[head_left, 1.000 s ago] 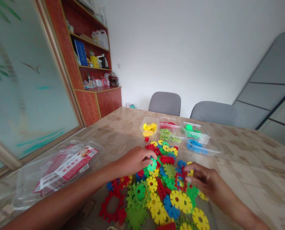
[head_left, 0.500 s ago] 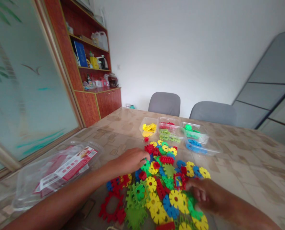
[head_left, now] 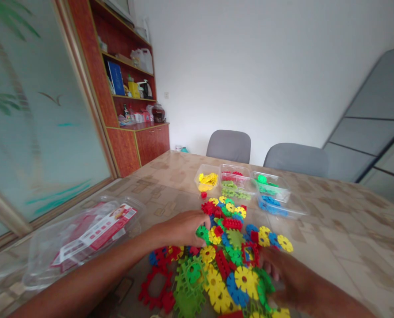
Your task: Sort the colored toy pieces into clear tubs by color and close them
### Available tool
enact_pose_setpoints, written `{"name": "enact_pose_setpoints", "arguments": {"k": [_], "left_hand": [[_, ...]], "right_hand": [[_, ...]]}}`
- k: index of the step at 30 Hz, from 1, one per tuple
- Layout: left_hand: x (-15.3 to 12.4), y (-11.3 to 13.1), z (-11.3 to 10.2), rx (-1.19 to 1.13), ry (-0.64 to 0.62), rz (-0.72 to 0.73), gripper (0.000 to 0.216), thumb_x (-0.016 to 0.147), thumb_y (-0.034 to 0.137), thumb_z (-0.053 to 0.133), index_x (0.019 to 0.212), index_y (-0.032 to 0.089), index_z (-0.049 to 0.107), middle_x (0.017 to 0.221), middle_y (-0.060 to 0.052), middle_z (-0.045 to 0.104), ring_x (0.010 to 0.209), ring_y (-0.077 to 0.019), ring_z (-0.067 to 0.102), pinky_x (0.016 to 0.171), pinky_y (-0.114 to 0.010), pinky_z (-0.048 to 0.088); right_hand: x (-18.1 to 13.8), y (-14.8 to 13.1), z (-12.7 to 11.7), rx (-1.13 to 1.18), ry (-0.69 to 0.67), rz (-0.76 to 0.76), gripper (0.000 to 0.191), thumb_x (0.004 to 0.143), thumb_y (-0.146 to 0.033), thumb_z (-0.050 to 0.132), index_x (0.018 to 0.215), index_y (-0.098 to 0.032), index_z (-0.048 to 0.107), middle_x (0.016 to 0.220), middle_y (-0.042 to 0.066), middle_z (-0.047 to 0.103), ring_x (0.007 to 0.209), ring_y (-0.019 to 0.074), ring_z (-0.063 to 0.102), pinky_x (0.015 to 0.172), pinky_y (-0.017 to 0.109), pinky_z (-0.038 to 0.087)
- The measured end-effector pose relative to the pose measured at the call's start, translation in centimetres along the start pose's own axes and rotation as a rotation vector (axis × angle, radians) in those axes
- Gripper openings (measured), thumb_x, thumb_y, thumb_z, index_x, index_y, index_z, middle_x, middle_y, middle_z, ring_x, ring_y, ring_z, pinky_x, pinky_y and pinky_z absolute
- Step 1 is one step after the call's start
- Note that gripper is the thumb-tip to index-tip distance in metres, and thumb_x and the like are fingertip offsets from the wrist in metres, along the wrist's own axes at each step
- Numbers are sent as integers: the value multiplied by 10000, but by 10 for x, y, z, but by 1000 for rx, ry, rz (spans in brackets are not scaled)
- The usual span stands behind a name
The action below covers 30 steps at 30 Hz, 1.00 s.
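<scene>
A pile of plastic gear pieces (head_left: 231, 256) in red, yellow, green and blue lies on the table in front of me. My left hand (head_left: 183, 227) rests on the pile's left side, fingers curled around a green gear (head_left: 202, 231). My right hand (head_left: 288, 278) lies on the pile's right side, blurred by motion, fingers bent down onto green pieces; what it holds is hidden. Behind the pile stand clear tubs sorted by colour: yellow (head_left: 207, 180), red and light green (head_left: 235, 185), green (head_left: 270, 185), blue (head_left: 276, 205).
A clear plastic case (head_left: 80, 236) with a red and white leaflet lies at the left on the patterned table (head_left: 342, 229). Two grey chairs (head_left: 296, 159) stand at the far side. A wooden shelf unit (head_left: 130, 101) and a frosted glass door are on the left.
My right hand has drawn back toward me over the pile's right side, uncovering yellow and blue gears. My left hand slid slightly down and closed on a green gear.
</scene>
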<state>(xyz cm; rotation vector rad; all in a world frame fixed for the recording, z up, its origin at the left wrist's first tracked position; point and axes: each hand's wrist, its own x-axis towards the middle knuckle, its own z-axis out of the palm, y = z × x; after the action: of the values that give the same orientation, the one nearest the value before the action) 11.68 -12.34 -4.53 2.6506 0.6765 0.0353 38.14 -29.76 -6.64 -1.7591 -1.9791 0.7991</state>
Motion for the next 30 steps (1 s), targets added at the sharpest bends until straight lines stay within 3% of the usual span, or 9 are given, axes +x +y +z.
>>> {"name": "enact_pose_setpoints", "arguments": {"k": [4,7,15,21,25,30], "left_hand": [[0,-2,2,-7,-1,3,466,705,278,698,1138,215,537,1112,-30,596,977,-231,555,820,-279,422],[1,-3,3,-12,-18,-18,498,679,308,740,1123,208,538,1117,-33,595,979,-229,552,810,-268,421],[0,-6,-1,18,-13,-3,362,707,245,712,1040,211,572,1042,-19,611,945,-216,562,784,-264,423],[5,-15,10,-24,48,32,526,679,310,780,1143,210,551,1133,-43,605,1035,-257,553,856,-308,417],[7,-15,13,-25,80,53,487,686,283,780,1120,208,573,1136,-43,612,1051,-262,551,877,-314,408],[0,-16,-3,-61,-16,61,467,717,233,740,1154,214,578,1160,-58,612,1069,-250,552,891,-306,405]], "right_hand": [[1,-3,-2,7,-27,34,424,605,-310,733,1007,-238,617,947,17,631,826,219,552,668,279,433],[2,-4,-3,26,-65,49,405,622,-366,729,986,-229,617,936,17,629,825,216,544,663,271,432],[14,7,5,181,-53,-18,307,689,-411,689,918,-224,605,685,-37,566,588,124,477,502,211,355],[19,1,-10,300,14,-56,289,795,-484,604,886,-210,615,676,-21,571,577,122,492,516,220,376],[21,-1,-19,294,134,-28,317,795,-512,597,815,-198,629,667,-1,602,584,139,528,514,234,409],[20,-1,-24,269,227,-7,276,840,-466,548,831,-197,610,718,12,630,617,149,551,538,246,417]]}}
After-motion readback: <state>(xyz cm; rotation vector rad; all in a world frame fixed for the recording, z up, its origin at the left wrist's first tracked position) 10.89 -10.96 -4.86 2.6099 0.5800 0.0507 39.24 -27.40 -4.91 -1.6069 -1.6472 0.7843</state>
